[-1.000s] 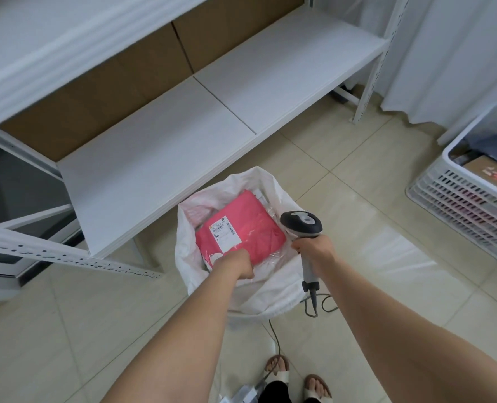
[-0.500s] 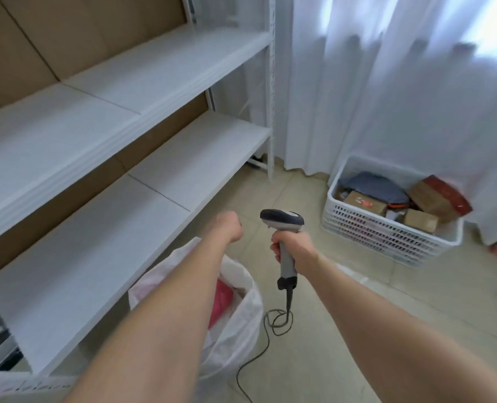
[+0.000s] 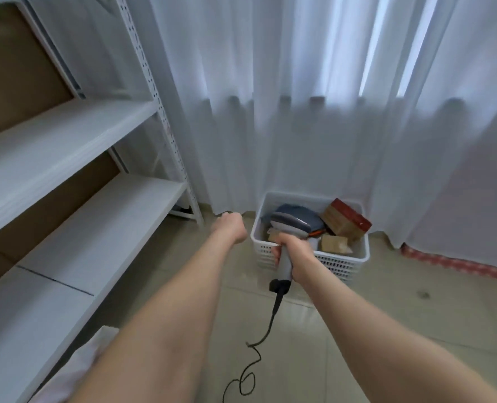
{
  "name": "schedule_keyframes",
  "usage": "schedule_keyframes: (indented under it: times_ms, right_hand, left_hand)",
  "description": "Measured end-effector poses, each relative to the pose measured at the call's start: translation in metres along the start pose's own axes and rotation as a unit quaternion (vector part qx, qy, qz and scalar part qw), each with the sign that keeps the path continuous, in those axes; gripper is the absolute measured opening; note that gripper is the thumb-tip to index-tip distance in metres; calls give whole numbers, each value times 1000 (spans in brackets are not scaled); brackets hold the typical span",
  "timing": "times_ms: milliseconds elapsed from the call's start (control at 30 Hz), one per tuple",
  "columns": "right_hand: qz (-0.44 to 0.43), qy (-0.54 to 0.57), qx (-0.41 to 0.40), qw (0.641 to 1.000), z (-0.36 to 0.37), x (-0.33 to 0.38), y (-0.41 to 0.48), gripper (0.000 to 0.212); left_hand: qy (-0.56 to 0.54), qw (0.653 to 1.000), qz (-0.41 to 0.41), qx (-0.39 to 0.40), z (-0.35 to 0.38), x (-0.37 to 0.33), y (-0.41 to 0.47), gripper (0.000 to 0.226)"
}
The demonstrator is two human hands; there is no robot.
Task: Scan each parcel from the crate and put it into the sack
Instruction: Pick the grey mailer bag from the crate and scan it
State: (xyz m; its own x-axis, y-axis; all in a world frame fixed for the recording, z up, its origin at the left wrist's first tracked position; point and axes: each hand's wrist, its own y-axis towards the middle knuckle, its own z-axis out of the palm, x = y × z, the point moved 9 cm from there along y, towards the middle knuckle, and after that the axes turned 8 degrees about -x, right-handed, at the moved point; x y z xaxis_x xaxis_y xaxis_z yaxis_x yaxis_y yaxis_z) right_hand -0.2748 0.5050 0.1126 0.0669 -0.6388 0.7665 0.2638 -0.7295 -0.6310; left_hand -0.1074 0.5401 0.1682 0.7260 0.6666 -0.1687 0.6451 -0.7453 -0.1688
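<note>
Your right hand [image 3: 293, 251] is wrapped tight round the handle of the scanner [image 3: 291, 225]. The scanner's grey head sticks out above your fist and points toward the crate [image 3: 340, 264]. A black cable [image 3: 275, 310] hangs from the bottom of the handle and curls in loops on the floor [image 3: 401, 330].

Your left hand [image 3: 231, 228] is held out in front of you, just to the left of the crate and not touching it. You see only the back of it. The fingers bend down and away, so you cannot tell how tightly they are curled. Nothing shows in that hand.

The crate is white plastic with little holes in its walls. It sits on the floor, close against the white curtain [image 3: 328, 112]. There are parcels in it. A soft blue-grey parcel [image 3: 318, 223] lies at the back left, partly hidden behind the scanner head. A brown box with a red top [image 3: 346, 221] leans tilted at the back right and pokes up above the rim. A small brown box [image 3: 335, 244] lies lower down in front of it. A bit more brown shows just under the scanner head, but you cannot tell what it is.

The sack [image 3: 77, 367] is down at the bottom left, beside your left arm. Only a white edge of it shows, so you cannot see inside it.

White shelves [image 3: 96, 228] stand along your left side.
</note>
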Motion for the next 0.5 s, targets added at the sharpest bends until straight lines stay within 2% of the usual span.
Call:
schedule_keyframes:
  times_ms: [233,333,500]
  right_hand:
    - [46,68,-46,996,-85,66,100,8]
    - [67,79,-65,993,-109,87,140,2]
    - [74,96,-91,988,-129,119,212,6]
  left_hand:
    - [-12,999,20,39,35,-136,74,31]
    - [-11,998,27,58,53,-170,106,31]
    - [-19,996,21,79,82,-202,172,34]
